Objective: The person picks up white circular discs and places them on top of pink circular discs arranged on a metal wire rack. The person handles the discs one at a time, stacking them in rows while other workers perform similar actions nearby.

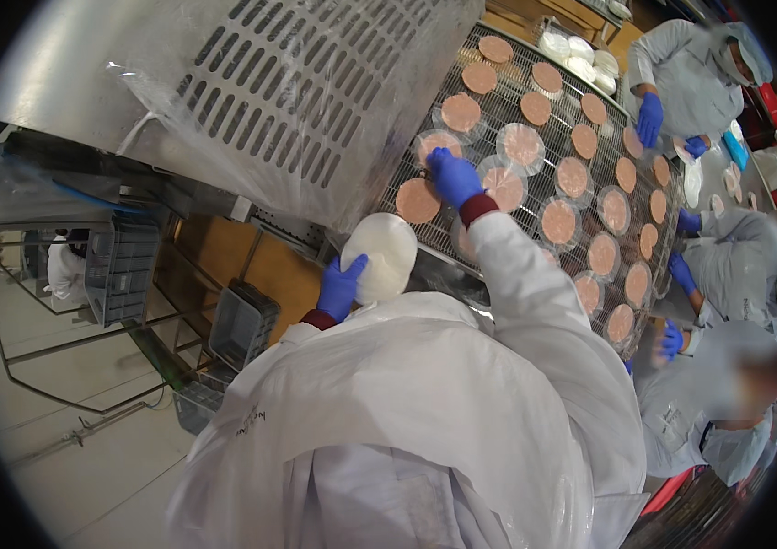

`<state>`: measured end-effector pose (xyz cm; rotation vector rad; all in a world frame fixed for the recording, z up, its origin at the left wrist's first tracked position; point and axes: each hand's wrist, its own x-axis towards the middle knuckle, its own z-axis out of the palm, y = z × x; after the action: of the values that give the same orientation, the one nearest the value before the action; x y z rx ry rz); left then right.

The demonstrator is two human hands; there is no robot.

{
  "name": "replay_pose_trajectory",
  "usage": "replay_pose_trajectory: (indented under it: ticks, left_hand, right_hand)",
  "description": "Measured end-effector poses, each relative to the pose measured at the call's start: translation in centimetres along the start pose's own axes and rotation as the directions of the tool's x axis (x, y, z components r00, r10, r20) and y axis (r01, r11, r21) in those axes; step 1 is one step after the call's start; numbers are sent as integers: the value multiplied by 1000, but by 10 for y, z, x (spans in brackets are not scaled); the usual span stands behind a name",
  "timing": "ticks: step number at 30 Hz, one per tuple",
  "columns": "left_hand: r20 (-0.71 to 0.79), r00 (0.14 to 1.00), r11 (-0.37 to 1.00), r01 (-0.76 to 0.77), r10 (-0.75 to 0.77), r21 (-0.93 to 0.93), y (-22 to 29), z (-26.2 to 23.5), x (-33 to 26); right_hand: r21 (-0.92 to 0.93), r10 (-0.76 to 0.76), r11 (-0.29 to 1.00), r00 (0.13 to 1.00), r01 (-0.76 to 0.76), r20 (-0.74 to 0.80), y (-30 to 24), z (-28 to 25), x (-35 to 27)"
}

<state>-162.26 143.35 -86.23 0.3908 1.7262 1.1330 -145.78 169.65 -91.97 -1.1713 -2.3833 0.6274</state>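
Note:
In blue gloves, my left hand (pixel 341 288) grips a stack of round white discs (pixel 383 257), thumb lying on top, at the near edge of a wire mesh conveyor (pixel 489 123). My right hand (pixel 454 176) reaches over the conveyor with bunched fingers at a pink round meat patty (pixel 431 146) that has a clear disc about it. What the fingertips pinch, if anything, is hidden. Nearer me, beside that hand, lies a bare patty (pixel 418 200). Several patties, such as one patty (pixel 521 145) to the right, sit with see-through discs; others show none.
A slotted metal housing (pixel 269 82) under plastic film borders the conveyor's left. Across the belt, several people in white coats stand, one with a blue-gloved hand (pixel 650 119) near the patties. White stacks (pixel 580 59) sit at the far end. Grey crates (pixel 120 265) stand left.

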Motion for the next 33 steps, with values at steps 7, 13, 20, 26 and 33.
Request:
replay_pose_trajectory:
  ticks: [7, 13, 20, 26, 33]
  left_hand:
    - [53, 997, 998, 44, -47, 50, 8, 5, -1]
    - [153, 988, 997, 10, -22, 76, 6, 17, 28]
    - [170, 985, 998, 23, -32, 55, -11, 8, 48]
    - [161, 981, 991, 95, -109, 90, -15, 7, 61]
    - [151, 987, 997, 44, -52, 59, -21, -2, 79]
  right_hand:
    - [-84, 194, 968, 919, -236, -343, 59, -25, -107]
    - [287, 45, 958, 977, 17, -210, -17, 16, -99]
    - [72, 294, 956, 929, -285, -223, -4, -38, -181]
    - [424, 618, 669, 774, -610, 138, 0, -32, -213]
    - [-58, 365, 923, 915, -379, -170, 14, -1, -236]
